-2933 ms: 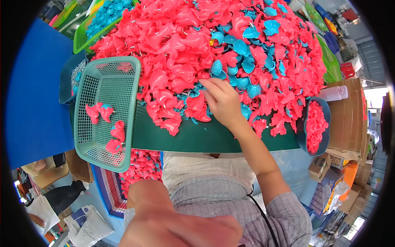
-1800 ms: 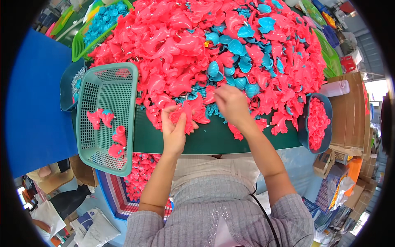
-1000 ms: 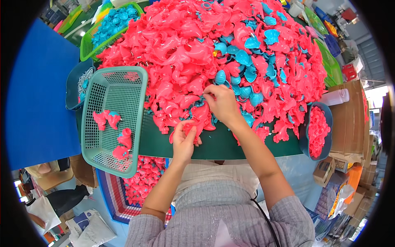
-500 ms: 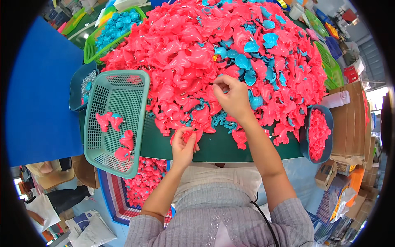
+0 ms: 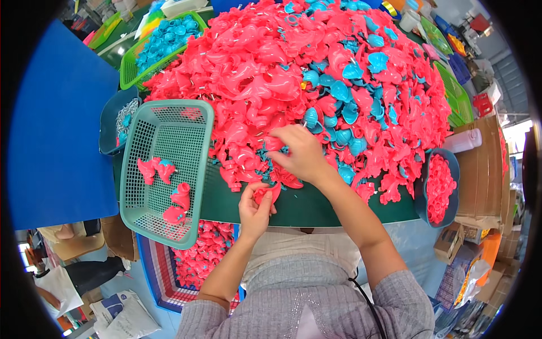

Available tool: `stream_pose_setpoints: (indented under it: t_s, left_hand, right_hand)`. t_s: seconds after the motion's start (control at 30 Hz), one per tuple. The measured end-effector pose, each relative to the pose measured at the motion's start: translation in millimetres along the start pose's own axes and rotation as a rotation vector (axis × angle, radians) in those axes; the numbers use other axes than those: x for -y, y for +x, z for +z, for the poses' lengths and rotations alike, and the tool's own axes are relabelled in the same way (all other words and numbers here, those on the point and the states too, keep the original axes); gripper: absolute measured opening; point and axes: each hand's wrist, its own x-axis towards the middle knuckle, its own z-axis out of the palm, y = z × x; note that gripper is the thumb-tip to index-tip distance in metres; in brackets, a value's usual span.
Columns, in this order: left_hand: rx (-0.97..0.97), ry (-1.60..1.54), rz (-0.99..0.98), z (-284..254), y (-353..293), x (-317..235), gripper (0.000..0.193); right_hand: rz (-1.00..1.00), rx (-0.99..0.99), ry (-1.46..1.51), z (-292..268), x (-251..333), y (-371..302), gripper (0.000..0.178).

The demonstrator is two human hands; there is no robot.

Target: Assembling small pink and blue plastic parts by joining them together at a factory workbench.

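My left hand [image 5: 255, 211] is closed on a curved, glossy pink plastic shell part [image 5: 267, 194] at the near edge of the green table. Just beyond it, my right hand [image 5: 300, 153] hovers over the front of the big pile of pink plastic parts [image 5: 248, 73]. Its fingers curl toward the thumb, and pink shows between them; what they hold there is hard to make out. Turquoise shell pieces [image 5: 339, 90] lie mixed into the pile. On the left, a green mesh basket [image 5: 207, 152] carries a few joined pink parts [image 5: 180, 196] with bits of turquoise.
A small bin of metal screws [image 5: 125, 118] stands behind the basket, below a lime basket of turquoise pieces [image 5: 166, 39]. To the right is a dark bin of small pink parts [image 5: 439, 186], beside a cardboard box [image 5: 480, 169]. A crate of pink parts [image 5: 203, 254] sits below the table edge.
My right hand has come down and left, from the middle of the pile to its near edge, closer to my left hand. The left hand still holds the pink part.
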Motion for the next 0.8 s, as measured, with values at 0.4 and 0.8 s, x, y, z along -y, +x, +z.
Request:
stream_pose_setpoints:
  t_s: [0.4, 0.8]
  left_hand:
    - [0.000, -0.066, 0.002, 9.1, 5.7, 4.1, 0.024]
    - [0.023, -0.047, -0.001, 11.3, 3.8, 6.1, 0.023]
  right_hand:
    - [-0.055, 0.038, -0.332, 20.1, 7.1, 7.0, 0.013]
    - [0.433, 0.401, -0.587, 61.7, 35.6, 25.2, 0.011]
